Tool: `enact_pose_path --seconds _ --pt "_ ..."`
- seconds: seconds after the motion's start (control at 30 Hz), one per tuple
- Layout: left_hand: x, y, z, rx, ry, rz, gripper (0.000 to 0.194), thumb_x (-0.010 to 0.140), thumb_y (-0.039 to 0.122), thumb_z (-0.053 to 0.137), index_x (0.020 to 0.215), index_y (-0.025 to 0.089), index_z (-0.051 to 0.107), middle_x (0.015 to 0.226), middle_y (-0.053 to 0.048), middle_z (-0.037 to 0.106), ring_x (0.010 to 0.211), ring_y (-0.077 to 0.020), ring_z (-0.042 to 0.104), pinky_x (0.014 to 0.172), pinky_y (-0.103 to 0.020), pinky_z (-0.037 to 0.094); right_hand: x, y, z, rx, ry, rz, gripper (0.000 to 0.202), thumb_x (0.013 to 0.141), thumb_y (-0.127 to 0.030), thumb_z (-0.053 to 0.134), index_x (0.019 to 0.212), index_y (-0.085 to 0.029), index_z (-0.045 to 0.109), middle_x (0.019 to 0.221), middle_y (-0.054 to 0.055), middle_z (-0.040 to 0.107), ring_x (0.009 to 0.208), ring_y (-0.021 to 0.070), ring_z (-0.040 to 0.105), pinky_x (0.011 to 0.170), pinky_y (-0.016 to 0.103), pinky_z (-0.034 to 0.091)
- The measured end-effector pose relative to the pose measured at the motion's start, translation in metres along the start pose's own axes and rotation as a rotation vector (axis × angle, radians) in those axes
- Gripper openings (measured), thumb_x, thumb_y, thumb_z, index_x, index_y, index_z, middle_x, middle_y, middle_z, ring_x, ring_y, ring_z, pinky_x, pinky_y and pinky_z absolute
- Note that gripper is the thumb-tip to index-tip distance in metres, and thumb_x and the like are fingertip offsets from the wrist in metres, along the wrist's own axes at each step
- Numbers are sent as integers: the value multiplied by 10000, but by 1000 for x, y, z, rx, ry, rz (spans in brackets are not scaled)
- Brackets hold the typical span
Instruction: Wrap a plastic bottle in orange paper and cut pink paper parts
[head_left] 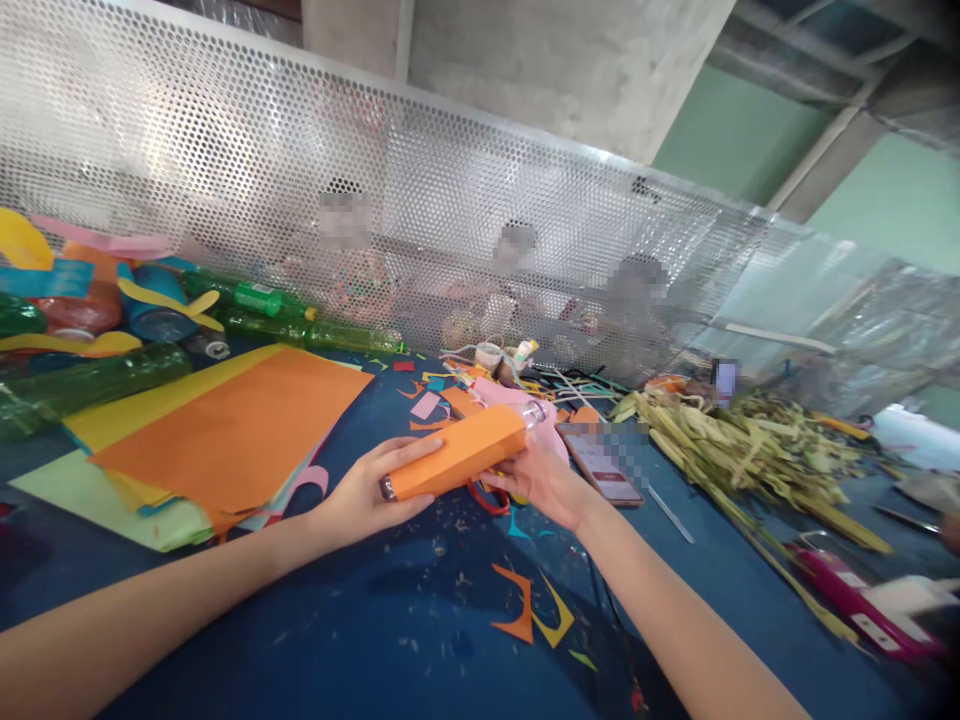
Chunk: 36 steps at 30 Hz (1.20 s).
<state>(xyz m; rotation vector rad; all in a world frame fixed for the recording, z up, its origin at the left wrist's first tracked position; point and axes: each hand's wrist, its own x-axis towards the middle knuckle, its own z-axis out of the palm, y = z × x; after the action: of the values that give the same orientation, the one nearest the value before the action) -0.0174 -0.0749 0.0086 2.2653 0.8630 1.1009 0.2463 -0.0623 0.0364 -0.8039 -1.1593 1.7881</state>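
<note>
A plastic bottle wrapped in orange paper [461, 452] is held in the air above the blue table, tilted with its clear neck up and to the right. My left hand [375, 488] is wrapped round its base end. Near the neck, my right hand [546, 482] closes on the other end, some of its fingers hidden behind the bottle. Below the bottle shows a red loop [491, 500], like a scissors handle, mostly covered. Cut paper scraps in orange [517, 605] and yellow [559, 612] lie on the table nearer to me.
Coloured paper sheets [240, 430] are stacked at left. Green bottles [315, 332] and paper-decorated bottles [161, 312] lie behind them. A phone [604, 470], dried husks [750, 445] and a magenta power strip [855, 600] are at right. A perforated metal screen [442, 180] stands behind, with people beyond it.
</note>
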Motion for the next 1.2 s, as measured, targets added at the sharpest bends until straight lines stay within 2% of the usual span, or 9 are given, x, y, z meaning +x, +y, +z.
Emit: enact_pose_path --seconds 0.1,0.23,0.47,0.77,0.93,1.2 --pt "-1 2 0 3 -6 11 551 804 292 595 1326 325 420 1336 -66 433 1190 -248 471 990 -398 422 1 2 0 40 50 4 628 812 -427 596 1352 -293 305 1322 73 500 1114 211 567 870 378 539" --pt "-1 3 1 -8 -13 37 548 814 265 579 1333 320 410 1371 -64 379 1223 -238 439 997 -373 421 1 2 3 44 128 34 643 780 -352 651 1330 -237 340 1222 91 569 1038 205 608 818 344 561" --pt "-1 2 3 0 -9 65 539 815 238 571 1327 311 418 1367 -71 381 1220 -236 444 1000 -381 422 -1 -3 13 56 182 61 533 753 -222 613 1255 -229 436 1084 61 646 929 189 646 802 359 560" --pt "0 0 5 82 4 133 532 816 230 573 1322 306 426 1369 -62 379 1225 -227 437 1008 -378 414 0 0 14 49 229 45 533 733 -264 700 1211 -245 465 1065 41 654 912 189 653 737 336 588" --pt "-1 -1 6 104 3 122 536 805 233 592 1314 299 438 1340 -71 396 1210 -222 451 1003 -368 420 2 2 14 2 235 6 439 718 -196 711 1116 -217 527 1034 25 665 891 182 660 731 331 591" --pt "-1 1 5 98 -22 103 580 787 265 615 1327 306 410 1345 -70 394 1211 -229 452 1002 -388 420 4 5 15 -71 250 -23 381 728 -253 681 1085 -230 548 966 12 682 827 166 674 646 286 600"
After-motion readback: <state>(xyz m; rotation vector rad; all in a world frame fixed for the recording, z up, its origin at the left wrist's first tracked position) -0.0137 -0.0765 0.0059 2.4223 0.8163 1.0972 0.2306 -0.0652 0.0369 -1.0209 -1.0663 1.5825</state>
